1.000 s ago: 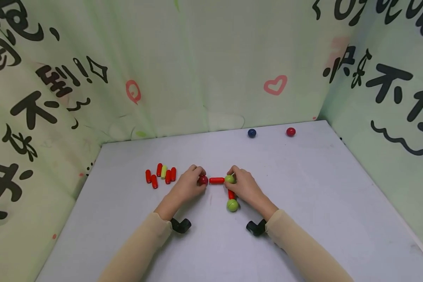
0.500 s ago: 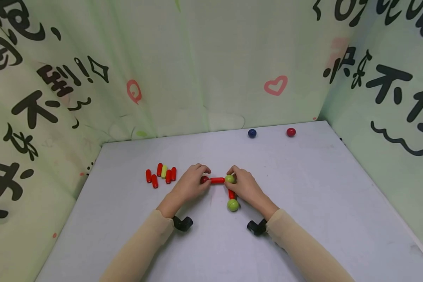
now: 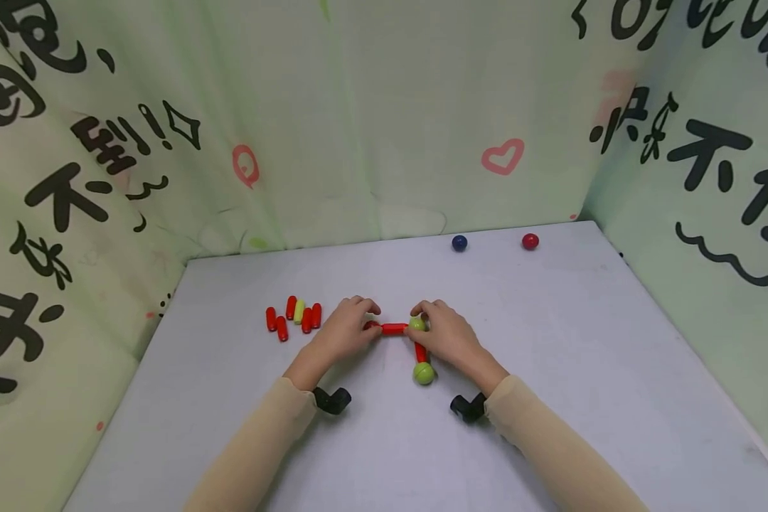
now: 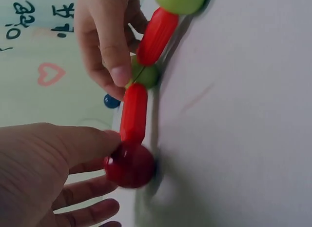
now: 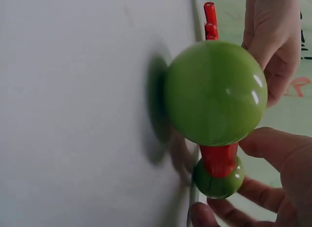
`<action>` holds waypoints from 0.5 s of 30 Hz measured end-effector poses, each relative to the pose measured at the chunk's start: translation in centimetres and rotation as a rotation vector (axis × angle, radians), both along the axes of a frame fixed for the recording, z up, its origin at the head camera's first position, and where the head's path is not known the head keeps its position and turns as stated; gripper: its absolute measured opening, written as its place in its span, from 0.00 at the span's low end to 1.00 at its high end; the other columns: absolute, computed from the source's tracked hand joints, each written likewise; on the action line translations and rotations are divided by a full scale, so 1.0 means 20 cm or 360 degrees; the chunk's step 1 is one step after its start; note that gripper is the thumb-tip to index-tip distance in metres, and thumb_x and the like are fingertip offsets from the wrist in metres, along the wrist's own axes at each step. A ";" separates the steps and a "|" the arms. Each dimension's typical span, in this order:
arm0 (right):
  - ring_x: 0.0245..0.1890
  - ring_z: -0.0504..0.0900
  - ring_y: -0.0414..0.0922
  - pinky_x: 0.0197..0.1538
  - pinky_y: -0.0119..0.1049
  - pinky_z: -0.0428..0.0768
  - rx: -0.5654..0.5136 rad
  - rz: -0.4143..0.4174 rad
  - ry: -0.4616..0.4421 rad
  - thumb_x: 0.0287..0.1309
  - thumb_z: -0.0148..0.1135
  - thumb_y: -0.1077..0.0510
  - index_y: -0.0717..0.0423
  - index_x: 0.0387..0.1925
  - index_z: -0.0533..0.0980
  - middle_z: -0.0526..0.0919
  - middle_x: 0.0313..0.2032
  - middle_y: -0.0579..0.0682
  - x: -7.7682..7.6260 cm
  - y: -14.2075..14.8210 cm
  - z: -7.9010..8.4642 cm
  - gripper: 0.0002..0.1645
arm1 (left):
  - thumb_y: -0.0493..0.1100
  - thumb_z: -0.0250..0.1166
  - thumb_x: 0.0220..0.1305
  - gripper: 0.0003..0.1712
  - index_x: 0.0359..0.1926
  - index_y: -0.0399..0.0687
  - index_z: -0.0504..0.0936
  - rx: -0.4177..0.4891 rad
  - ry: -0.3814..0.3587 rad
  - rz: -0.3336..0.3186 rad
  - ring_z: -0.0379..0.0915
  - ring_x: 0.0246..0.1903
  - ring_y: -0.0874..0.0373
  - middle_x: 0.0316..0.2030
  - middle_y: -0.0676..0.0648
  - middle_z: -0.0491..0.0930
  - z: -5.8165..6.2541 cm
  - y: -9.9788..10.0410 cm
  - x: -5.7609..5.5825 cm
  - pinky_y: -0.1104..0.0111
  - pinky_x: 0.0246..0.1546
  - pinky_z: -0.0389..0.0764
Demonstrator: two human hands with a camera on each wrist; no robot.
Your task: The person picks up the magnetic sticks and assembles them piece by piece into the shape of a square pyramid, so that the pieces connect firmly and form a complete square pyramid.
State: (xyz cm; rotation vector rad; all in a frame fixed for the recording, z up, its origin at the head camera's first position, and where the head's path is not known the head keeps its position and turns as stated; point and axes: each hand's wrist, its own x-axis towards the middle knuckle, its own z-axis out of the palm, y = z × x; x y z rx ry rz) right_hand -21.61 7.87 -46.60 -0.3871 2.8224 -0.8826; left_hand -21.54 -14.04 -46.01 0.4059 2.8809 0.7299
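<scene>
My left hand (image 3: 342,331) pinches a dark red ball (image 4: 130,166), its thumb near where the ball meets a red rod (image 4: 134,112). That rod runs sideways to a green ball (image 3: 417,324), which my right hand (image 3: 448,334) holds between thumb and fingers. From this corner ball a second red rod (image 3: 420,352) points toward me and ends in another green ball (image 3: 424,373), large in the right wrist view. Together the pieces form an L-shaped chain on the table. Fingers hide part of the red ball in the head view.
Several red rods (image 3: 283,328) and one yellow-green rod (image 3: 299,311) lie on the white table (image 3: 384,448), left of my left hand. At the back edge sit a blue ball (image 3: 459,243) and a red ball (image 3: 530,242). A printed curtain (image 3: 358,128) encloses the table's back and sides.
My left hand has moved slightly right with the dark red ball, closing the gap to the sideways red rod; they now touch. My right hand stays on the green corner ball.
</scene>
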 end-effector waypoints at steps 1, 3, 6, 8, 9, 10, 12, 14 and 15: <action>0.48 0.80 0.51 0.54 0.49 0.80 0.0012 0.0031 0.0020 0.65 0.68 0.46 0.50 0.56 0.80 0.81 0.51 0.53 -0.01 -0.01 0.01 0.22 | 0.48 0.70 0.69 0.18 0.56 0.49 0.82 -0.0001 -0.0003 0.0018 0.72 0.55 0.49 0.55 0.45 0.80 0.01 -0.02 0.00 0.58 0.56 0.81; 0.53 0.80 0.53 0.58 0.52 0.79 0.0019 0.0121 0.0060 0.66 0.68 0.48 0.50 0.56 0.82 0.82 0.54 0.53 -0.02 -0.03 0.02 0.20 | 0.48 0.68 0.70 0.16 0.55 0.48 0.83 -0.0004 -0.0016 0.0053 0.73 0.56 0.48 0.54 0.44 0.81 0.02 -0.05 0.00 0.56 0.58 0.81; 0.54 0.80 0.52 0.61 0.54 0.77 0.0061 0.0316 0.0104 0.66 0.68 0.51 0.50 0.56 0.83 0.84 0.54 0.51 -0.05 -0.07 0.04 0.19 | 0.47 0.64 0.74 0.14 0.54 0.47 0.83 -0.0033 0.0009 0.0142 0.73 0.56 0.47 0.54 0.43 0.81 0.04 -0.10 -0.01 0.55 0.57 0.81; 0.51 0.81 0.50 0.59 0.53 0.76 0.0111 0.0410 0.0109 0.66 0.68 0.52 0.50 0.57 0.83 0.85 0.51 0.50 -0.06 -0.09 0.05 0.19 | 0.45 0.62 0.75 0.13 0.54 0.46 0.83 -0.0095 0.0057 0.0232 0.73 0.55 0.46 0.54 0.42 0.81 0.05 -0.13 -0.01 0.56 0.56 0.81; 0.48 0.81 0.49 0.57 0.52 0.76 0.0134 0.0442 0.0106 0.66 0.69 0.53 0.50 0.56 0.83 0.86 0.50 0.49 -0.07 -0.10 0.05 0.19 | 0.44 0.61 0.76 0.13 0.55 0.44 0.82 -0.0143 0.0085 0.0285 0.73 0.54 0.46 0.54 0.41 0.80 0.05 -0.15 -0.01 0.56 0.55 0.81; 0.46 0.81 0.47 0.56 0.50 0.76 0.0155 0.0460 0.0105 0.66 0.69 0.53 0.50 0.56 0.84 0.86 0.48 0.48 -0.07 -0.11 0.05 0.18 | 0.43 0.61 0.76 0.14 0.56 0.43 0.81 -0.0203 0.0109 0.0338 0.73 0.54 0.45 0.55 0.40 0.79 0.05 -0.16 -0.01 0.56 0.55 0.81; 0.41 0.80 0.45 0.51 0.45 0.78 0.0173 0.0448 0.0080 0.65 0.69 0.54 0.50 0.55 0.85 0.87 0.46 0.48 -0.08 -0.12 0.05 0.17 | 0.42 0.60 0.75 0.16 0.58 0.39 0.80 -0.0337 0.0157 0.0417 0.72 0.55 0.42 0.56 0.37 0.78 0.06 -0.19 -0.01 0.55 0.56 0.81; 0.39 0.79 0.45 0.46 0.41 0.78 0.0163 0.0401 0.0051 0.65 0.69 0.55 0.49 0.53 0.85 0.87 0.45 0.48 -0.08 -0.11 0.05 0.16 | 0.41 0.61 0.74 0.18 0.59 0.35 0.78 -0.0452 0.0180 0.0465 0.71 0.55 0.39 0.56 0.33 0.76 0.05 -0.22 0.00 0.52 0.55 0.80; 0.39 0.79 0.45 0.44 0.39 0.78 0.0152 0.0375 0.0039 0.65 0.69 0.55 0.49 0.53 0.85 0.87 0.44 0.48 -0.09 -0.11 0.04 0.15 | 0.41 0.61 0.73 0.19 0.59 0.34 0.78 -0.0498 0.0188 0.0477 0.71 0.55 0.38 0.56 0.32 0.76 0.05 -0.23 0.00 0.51 0.54 0.80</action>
